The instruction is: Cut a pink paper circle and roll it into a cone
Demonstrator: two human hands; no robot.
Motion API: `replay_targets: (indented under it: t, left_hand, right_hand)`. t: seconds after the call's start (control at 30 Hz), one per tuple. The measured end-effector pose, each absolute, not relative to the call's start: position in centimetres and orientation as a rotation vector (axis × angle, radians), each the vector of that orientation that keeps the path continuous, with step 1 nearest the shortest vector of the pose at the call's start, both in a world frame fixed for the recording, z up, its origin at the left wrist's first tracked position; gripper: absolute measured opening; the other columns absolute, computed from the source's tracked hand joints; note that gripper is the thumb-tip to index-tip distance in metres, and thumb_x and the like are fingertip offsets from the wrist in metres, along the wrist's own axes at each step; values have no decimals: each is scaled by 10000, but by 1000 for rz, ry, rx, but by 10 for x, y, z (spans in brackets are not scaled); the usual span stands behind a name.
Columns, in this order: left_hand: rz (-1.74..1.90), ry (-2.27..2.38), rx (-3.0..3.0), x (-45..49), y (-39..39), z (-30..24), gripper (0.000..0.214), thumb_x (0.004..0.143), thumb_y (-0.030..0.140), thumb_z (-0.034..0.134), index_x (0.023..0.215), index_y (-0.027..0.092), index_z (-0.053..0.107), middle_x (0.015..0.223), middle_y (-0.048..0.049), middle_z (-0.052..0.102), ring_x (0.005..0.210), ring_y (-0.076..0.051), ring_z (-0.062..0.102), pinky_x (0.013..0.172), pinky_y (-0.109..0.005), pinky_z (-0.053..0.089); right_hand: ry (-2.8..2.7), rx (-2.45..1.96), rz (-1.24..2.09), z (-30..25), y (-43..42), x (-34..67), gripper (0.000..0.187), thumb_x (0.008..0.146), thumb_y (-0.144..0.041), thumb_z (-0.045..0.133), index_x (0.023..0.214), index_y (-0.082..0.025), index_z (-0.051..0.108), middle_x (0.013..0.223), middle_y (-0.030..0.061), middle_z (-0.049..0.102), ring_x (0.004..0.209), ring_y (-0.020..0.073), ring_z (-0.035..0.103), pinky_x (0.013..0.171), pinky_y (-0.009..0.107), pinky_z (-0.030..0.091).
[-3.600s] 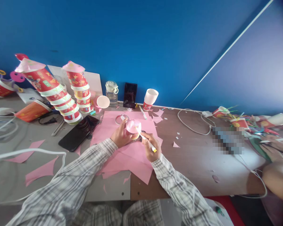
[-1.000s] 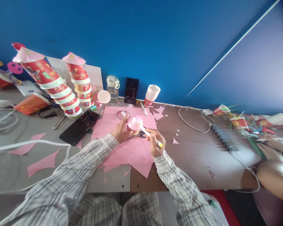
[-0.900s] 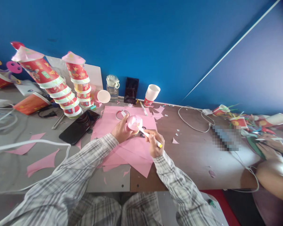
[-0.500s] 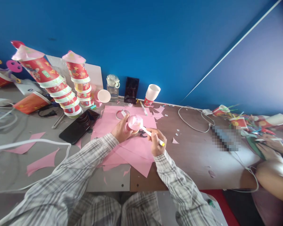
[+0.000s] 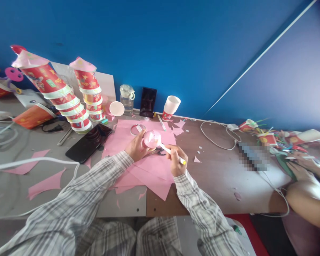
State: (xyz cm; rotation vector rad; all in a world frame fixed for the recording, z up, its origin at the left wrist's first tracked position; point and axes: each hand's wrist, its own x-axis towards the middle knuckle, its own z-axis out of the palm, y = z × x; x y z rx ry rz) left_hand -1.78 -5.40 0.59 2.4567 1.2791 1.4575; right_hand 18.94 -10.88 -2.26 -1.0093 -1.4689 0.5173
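My left hand (image 5: 136,146) is closed around a pink-topped paper cup (image 5: 152,138), its rounded pink face turned up toward me. In my right hand (image 5: 178,160) is a white marker (image 5: 165,148) with a yellow end, gripped between thumb and fingers. The marker's far tip touches or nearly touches the right edge of the pink top; which one I cannot tell. Pink paper sheets (image 5: 146,174) lie below both hands. Partly hidden behind the cup are dark-handled scissors (image 5: 161,152), and a roll of tape (image 5: 135,130) lies just beyond.
Two towers of stacked red cups (image 5: 81,122) with pink cone roofs stand at left, near a black phone (image 5: 89,144). A water bottle (image 5: 127,100), another dark phone (image 5: 148,102) and stacked cups (image 5: 171,105) line the wall. A co-worker's arm (image 5: 306,192) rests at right.
Both hands keep nearly the same place, with the marker still at the cup's edge. The pink top looks slightly turned. The whole view has shifted a little.
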Motion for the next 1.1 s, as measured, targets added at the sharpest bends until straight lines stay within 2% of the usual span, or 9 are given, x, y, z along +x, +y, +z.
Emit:
replay_targets:
  t: [0.13, 0.43, 0.83, 0.97, 1.1]
  left_hand:
    - [1425, 1278, 2478, -18, -54, 5, 771, 694, 381, 564, 1277, 139, 121, 1184, -215, 466, 1033, -307, 522, 816, -459, 504]
    - [1454, 1239, 2482, -20, -54, 4, 745, 703, 384, 553, 1266, 89, 164, 1182, -238, 468, 1061, -302, 501, 840, -436, 487]
    - [1414, 1265, 2468, -20, -52, 0, 734, 694, 332, 567, 1262, 85, 172, 1196, -230, 463, 1085, -303, 480, 859, -435, 472]
    - [1372, 1276, 2466, -20, -52, 0, 751, 696, 374, 560, 1263, 89, 156, 1202, -234, 451, 1077, -305, 486, 851, -441, 473]
    - [1365, 1289, 2447, -20, -53, 2, 755, 687, 401, 565, 1256, 95, 174, 1184, -232, 464, 1053, -303, 505, 834, -440, 481]
  right_hand:
    - [-1515, -974, 523, -23, -109, 188, 521, 1162, -636, 695, 1002, -204, 941, 584, -23, 647, 498, 178, 567, 536, 323, 484]
    - [-1522, -942, 485, -23, -109, 186, 517, 1185, -618, 684, 1015, -204, 944, 598, -14, 675, 506, 173, 558, 542, 322, 483]
    - [-1503, -1002, 486, -28, -109, 186, 546, 1158, -676, 690, 1018, -217, 948, 593, -20, 663, 495, 179, 549, 539, 335, 498]
    - [-1489, -997, 489, -29, -109, 187, 501, 1175, -622, 686, 1043, -213, 942, 616, -26, 666, 487, 170, 558, 532, 323, 498]
    - [-1549, -988, 458, -29, -108, 188, 479, 1137, -627, 713, 1090, -216, 953, 641, -14, 700, 511, 186, 593, 555, 340, 529]
